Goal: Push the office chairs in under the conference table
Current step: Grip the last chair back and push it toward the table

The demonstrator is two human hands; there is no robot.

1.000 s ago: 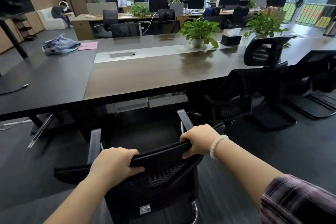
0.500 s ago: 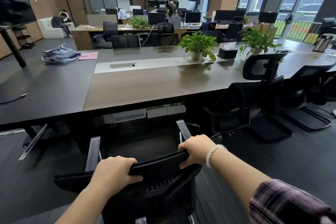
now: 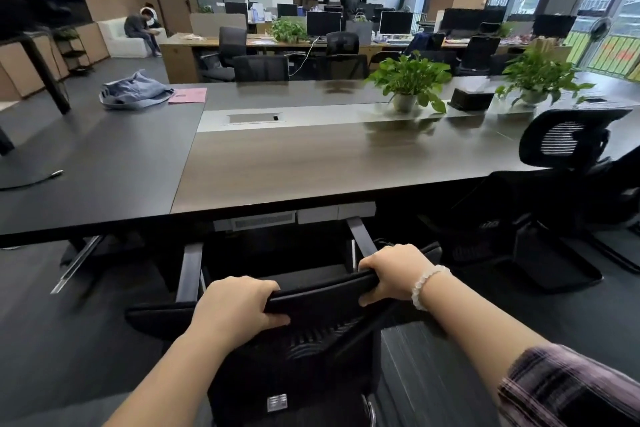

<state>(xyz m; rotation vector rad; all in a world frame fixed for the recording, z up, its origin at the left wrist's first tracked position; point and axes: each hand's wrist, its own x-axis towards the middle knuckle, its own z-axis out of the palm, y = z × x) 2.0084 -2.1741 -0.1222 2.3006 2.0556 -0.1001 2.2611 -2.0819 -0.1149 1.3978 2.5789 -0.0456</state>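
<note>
- Head view: the chair (image 3: 311, 329) has rolled closer since a second ago; its armrests now reach the edge of the bench (image 3: 311, 166), the seat starting under
- Left hand (image 3: 239, 305) and right hand (image 3: 394, 274) keep their fingers closed over the backrest top, so I judge the push roughly halfway

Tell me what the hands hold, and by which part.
Both the left hand and right hand grip the chair by the top edge of its backrest.

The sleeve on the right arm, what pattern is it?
A dark plaid, purplish with pale lines, on the sleeve; the head view shows it.
</note>
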